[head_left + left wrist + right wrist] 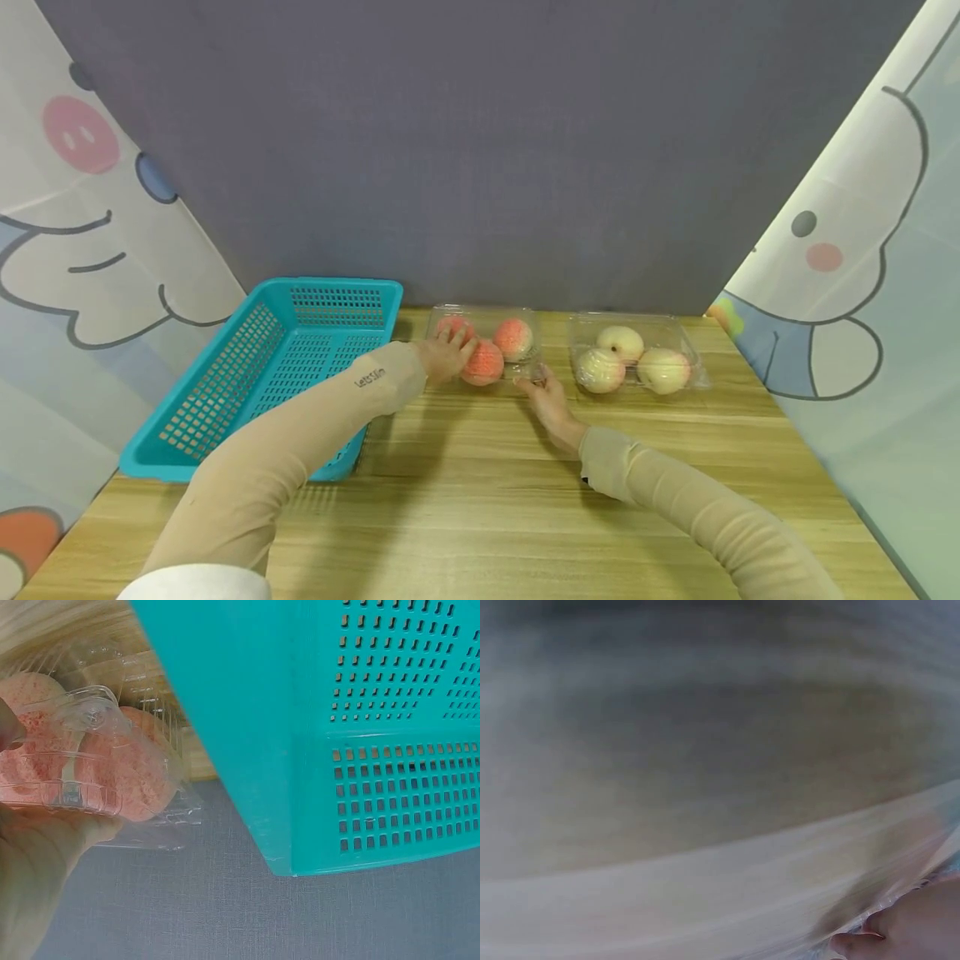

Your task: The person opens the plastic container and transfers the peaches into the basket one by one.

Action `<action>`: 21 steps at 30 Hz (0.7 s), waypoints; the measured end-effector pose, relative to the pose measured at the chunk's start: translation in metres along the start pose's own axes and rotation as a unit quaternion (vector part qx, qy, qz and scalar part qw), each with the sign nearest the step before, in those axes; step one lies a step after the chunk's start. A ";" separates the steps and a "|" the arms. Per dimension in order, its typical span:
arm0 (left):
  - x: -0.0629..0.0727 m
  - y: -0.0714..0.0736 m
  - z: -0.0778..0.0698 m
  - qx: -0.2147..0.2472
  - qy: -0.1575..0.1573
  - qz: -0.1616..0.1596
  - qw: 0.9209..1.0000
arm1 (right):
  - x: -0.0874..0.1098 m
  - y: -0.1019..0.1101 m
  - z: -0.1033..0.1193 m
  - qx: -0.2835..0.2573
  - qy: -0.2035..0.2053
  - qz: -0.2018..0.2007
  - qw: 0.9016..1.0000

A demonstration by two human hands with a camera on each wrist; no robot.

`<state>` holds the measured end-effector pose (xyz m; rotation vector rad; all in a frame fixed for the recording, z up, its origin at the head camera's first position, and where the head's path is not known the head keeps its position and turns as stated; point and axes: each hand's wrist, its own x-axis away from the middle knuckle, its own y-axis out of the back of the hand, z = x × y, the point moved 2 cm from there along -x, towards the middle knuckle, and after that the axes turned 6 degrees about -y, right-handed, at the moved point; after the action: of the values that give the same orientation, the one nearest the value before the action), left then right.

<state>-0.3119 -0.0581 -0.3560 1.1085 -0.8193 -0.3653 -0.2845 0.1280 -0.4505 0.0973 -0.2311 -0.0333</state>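
A clear plastic box [486, 313] holding 3 red-and-yellow peaches [513, 339] sits on the table in the head view. My left hand [446, 354] grips its left side, fingers spread over the plastic by the peaches. In the left wrist view, that hand [45, 859] has its thumb and fingers on either side of the box edge. My right hand [551, 408] pinches the box's front right corner. The right wrist view shows mostly blur, with part of the right hand [915, 922] on clear plastic at the lower right.
A turquoise perforated basket [326, 343] stands left of the box, partly behind my left forearm. Right of it is a second clear box [652, 323] with 3 pale peaches [664, 371]. A grey panel [480, 150] rises along the table's back edge.
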 end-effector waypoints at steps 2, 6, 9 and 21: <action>0.000 0.000 0.000 0.009 0.003 0.004 1.000 | -0.001 0.000 0.000 0.003 0.001 -0.001 1.000; 0.000 0.001 0.001 0.018 0.003 0.005 1.000 | -0.001 0.000 0.000 0.009 0.001 -0.001 1.000; 0.001 0.001 0.001 0.017 -0.001 0.002 1.000 | 0.001 0.000 0.001 0.008 -0.004 0.000 1.000; 0.000 0.000 0.005 0.060 0.000 0.010 0.998 | 0.004 -0.002 0.004 0.004 0.004 0.003 1.000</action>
<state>-0.3154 -0.0611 -0.3549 1.2102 -0.8600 -0.3025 -0.2812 0.1252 -0.4460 0.1039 -0.2234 -0.0254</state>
